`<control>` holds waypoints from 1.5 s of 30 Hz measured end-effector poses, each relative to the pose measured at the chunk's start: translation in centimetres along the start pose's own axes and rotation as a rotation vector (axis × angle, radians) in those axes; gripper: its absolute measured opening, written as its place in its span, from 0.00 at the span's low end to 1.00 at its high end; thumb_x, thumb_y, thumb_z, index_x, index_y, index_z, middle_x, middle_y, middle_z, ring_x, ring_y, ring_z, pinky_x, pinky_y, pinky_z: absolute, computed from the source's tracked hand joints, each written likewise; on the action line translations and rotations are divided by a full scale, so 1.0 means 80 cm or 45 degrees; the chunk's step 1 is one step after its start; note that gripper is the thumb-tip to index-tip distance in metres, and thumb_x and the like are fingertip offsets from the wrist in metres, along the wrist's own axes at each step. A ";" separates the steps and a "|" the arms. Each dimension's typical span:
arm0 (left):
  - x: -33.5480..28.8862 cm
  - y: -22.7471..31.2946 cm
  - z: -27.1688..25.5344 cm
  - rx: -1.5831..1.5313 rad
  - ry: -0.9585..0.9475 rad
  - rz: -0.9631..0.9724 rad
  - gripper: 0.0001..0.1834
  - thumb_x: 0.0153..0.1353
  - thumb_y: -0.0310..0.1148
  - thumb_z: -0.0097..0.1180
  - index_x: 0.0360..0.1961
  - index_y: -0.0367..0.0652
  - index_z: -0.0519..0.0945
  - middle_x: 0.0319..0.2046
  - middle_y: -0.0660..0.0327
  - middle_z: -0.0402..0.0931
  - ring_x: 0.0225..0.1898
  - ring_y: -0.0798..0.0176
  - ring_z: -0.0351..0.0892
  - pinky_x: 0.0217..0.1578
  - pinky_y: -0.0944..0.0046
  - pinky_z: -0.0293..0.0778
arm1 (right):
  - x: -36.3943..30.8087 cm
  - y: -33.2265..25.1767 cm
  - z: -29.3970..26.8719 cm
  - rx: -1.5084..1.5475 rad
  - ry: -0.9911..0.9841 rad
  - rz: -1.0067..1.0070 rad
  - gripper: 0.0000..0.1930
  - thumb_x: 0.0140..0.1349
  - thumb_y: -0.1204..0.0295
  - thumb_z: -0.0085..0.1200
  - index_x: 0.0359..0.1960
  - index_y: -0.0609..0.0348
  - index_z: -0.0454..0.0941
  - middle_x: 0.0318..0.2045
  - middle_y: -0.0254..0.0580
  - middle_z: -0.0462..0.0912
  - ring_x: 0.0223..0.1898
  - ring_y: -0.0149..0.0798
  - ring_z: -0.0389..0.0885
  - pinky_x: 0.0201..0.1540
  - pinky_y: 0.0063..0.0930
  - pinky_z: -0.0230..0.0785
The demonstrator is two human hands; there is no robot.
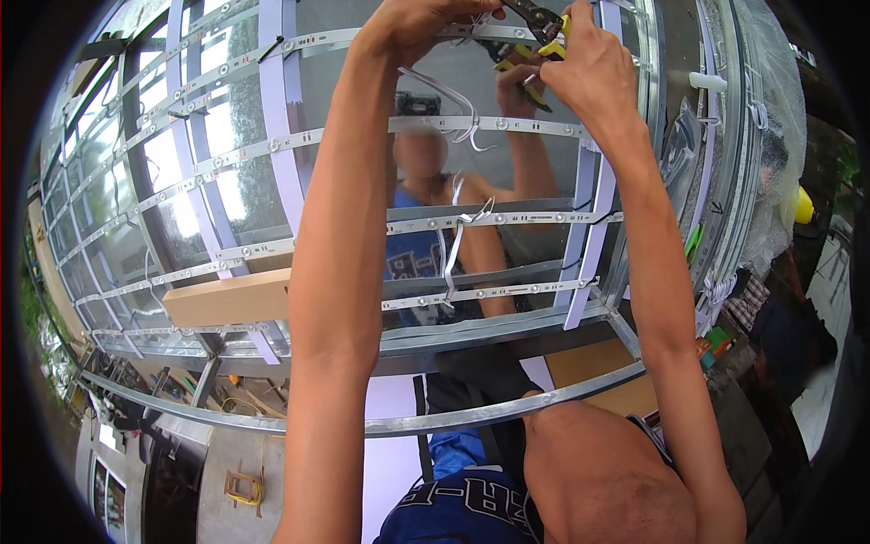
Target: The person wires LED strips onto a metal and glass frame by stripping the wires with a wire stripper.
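Observation:
At the top, my right hand (594,68) is closed round the yellow handles of a pair of pliers (542,20), whose dark metal jaws point up and left. My left hand (426,23) is partly cut off by the upper edge. Its fingers are pinched together beside the jaws, around thin white wire (471,25). Another loop of white wire (458,95) hangs below, over a white LED strip (535,124). Several such strips run across a shiny panel (544,82), which mirrors my arms and the pliers. More loose white wire (453,249) dangles between the lower strips.
A brown cardboard strip (227,299) lies across the lower LED strips at left. Pale lilac bars (587,240) cross under the strips. A metal frame rail (453,419) curves across in front of my body. Clear plastic wrap (779,118) lines the right side; a yellow stool-like object (243,488) stands below.

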State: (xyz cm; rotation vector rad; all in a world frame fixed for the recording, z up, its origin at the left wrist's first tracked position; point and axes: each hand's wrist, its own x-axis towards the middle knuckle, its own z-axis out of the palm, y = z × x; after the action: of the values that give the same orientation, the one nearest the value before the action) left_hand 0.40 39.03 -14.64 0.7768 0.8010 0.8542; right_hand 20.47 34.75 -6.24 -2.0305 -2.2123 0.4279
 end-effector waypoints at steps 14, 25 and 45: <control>0.004 -0.005 -0.004 -0.036 -0.017 0.007 0.02 0.66 0.24 0.62 0.38 0.39 0.85 0.32 0.64 0.84 0.32 0.71 0.81 0.35 0.71 0.75 | 0.003 0.002 0.001 0.018 -0.028 0.048 0.23 0.48 0.73 0.65 0.45 0.69 0.71 0.33 0.70 0.84 0.41 0.72 0.83 0.47 0.59 0.75; 0.016 -0.014 -0.019 -0.072 -0.098 0.055 0.01 0.66 0.26 0.63 0.38 0.41 0.84 0.31 0.66 0.83 0.32 0.71 0.80 0.36 0.70 0.74 | 0.017 0.004 0.005 -0.033 -0.055 0.129 0.21 0.49 0.74 0.63 0.44 0.71 0.73 0.34 0.73 0.83 0.42 0.72 0.83 0.48 0.58 0.75; 0.032 -0.006 -0.027 0.024 -0.109 -0.044 0.05 0.67 0.31 0.65 0.34 0.46 0.81 0.30 0.69 0.81 0.32 0.73 0.80 0.35 0.70 0.75 | 0.039 0.021 0.035 0.085 -0.164 0.184 0.28 0.47 0.64 0.65 0.50 0.69 0.79 0.43 0.66 0.86 0.49 0.64 0.85 0.56 0.46 0.75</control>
State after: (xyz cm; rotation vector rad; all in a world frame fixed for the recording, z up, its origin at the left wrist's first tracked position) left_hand -0.16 41.55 -16.75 0.8089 0.7458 0.7787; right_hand 21.06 37.55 -9.70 -2.1931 -2.0953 0.6551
